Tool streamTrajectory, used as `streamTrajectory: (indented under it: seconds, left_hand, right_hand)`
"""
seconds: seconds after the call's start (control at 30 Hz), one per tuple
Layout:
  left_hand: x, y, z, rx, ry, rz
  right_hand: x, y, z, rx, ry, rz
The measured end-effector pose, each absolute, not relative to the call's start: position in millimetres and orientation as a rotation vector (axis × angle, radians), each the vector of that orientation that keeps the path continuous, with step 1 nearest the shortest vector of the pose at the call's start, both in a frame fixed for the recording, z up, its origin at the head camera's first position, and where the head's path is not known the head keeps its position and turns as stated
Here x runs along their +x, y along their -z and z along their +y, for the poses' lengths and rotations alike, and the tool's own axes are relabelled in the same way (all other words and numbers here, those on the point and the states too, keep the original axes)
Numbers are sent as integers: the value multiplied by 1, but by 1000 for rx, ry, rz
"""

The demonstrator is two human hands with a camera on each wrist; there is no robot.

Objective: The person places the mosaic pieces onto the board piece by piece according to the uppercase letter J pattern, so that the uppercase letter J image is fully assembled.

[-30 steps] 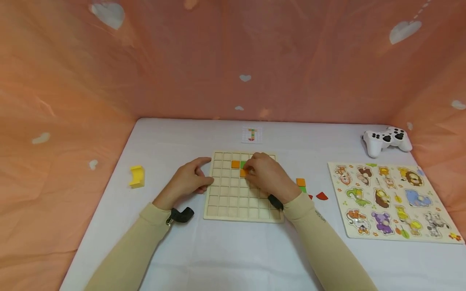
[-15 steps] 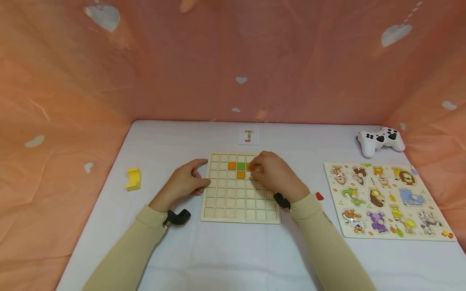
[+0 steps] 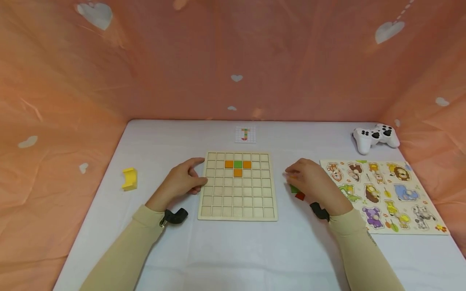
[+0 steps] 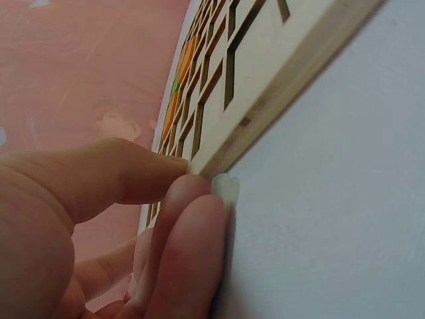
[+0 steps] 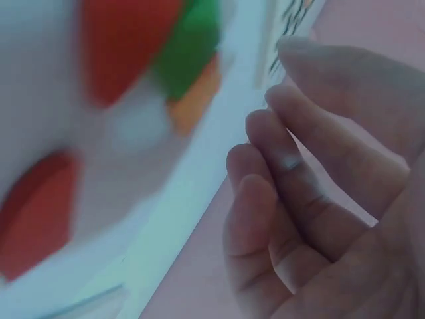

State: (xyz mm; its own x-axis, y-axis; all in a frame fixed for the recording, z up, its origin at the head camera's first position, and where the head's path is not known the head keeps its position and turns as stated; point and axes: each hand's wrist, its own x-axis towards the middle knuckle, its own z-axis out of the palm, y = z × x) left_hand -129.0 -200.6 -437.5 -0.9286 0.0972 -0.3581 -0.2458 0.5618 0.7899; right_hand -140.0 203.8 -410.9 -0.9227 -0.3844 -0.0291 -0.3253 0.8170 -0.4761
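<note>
A wooden grid board (image 3: 238, 202) lies in the middle of the white table. Three orange tiles (image 3: 229, 164) and one green tile (image 3: 238, 164) sit in its upper rows in a T shape. My left hand (image 3: 196, 173) rests at the board's left edge; in the left wrist view the thumb (image 4: 133, 176) touches the board's edge (image 4: 279, 86) and the fingers lie on the table. My right hand (image 3: 291, 178) hovers right of the board over loose tiles, a green one (image 3: 294, 188) and a red one (image 3: 300, 196). Its fingers (image 5: 279, 173) are loosely curled and hold nothing.
A small pattern card (image 3: 245, 134) lies behind the board. An animal peg puzzle (image 3: 382, 194) and a white game controller (image 3: 375, 137) are at the right. A yellow block (image 3: 129, 179) sits at the left. Pink cloth walls surround the table.
My right hand left a third orange tile right of the green one, then moved off the board to the loose tiles on the right. The left hand stayed put.
</note>
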Motion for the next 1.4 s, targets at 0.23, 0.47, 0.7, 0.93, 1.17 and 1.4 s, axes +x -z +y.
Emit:
streamTrajectory:
  seconds: [0.23,0.47,0.7,0.93,1.17,1.4]
  left_hand:
    - [-130,437,-200,-129,-1315,2430]
    - [-130,438,-200,-123,-1330,2424]
    - [-130,437,-200,-122,-1335,2418]
    - [-131,436,-200,-124,-1326,2422]
    - [-130,435,-200,-131,-1318,2432]
    - [-129,434,-199,-145,-1324,2425]
  right_hand:
    - [-123,413,223,-565,664,2912]
    - [-117,418,232,-557,672,2892]
    - [-119,422,231,-582,660,2908]
    - [-120,423,227,-612,635,2914]
    - [-123,422,223,-615,592,2918]
    - [-125,422,221,-626,569,2924]
